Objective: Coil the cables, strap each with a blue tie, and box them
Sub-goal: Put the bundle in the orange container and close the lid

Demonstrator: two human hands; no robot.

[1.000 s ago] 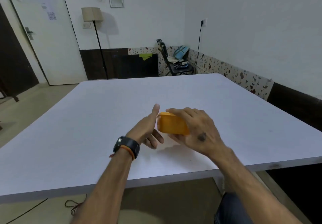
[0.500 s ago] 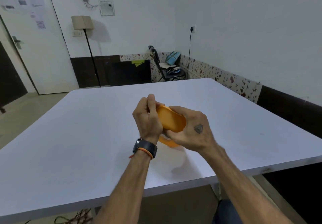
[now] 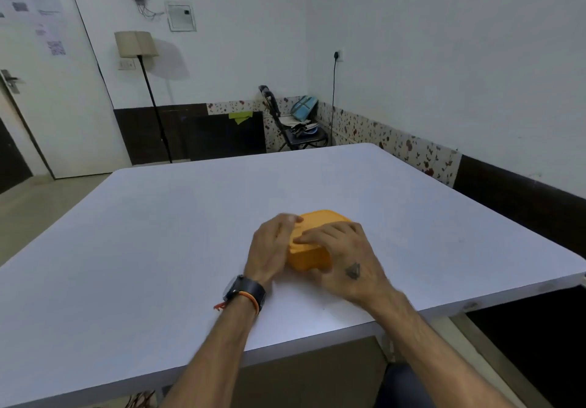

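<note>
An orange plastic box (image 3: 317, 236) stands on the white table (image 3: 158, 233) near its front edge, with its lid on top. My left hand (image 3: 272, 249) grips the box's left side, fingers curled over the lid's edge. My right hand (image 3: 342, 258) lies over the lid from the right, fingers on top and thumb against the near side. No cable or blue tie shows on the table; whatever is in the box is hidden.
Reddish cords (image 3: 139, 401) lie on the floor under the table's front edge. A floor lamp (image 3: 136, 44), a black folding chair (image 3: 295, 128) with bags and a door (image 3: 47, 90) stand along the far wall.
Half a second ago both hands held the orange lid tilted above the box's base. Now the lid sits on the box and both hands are down on it.
</note>
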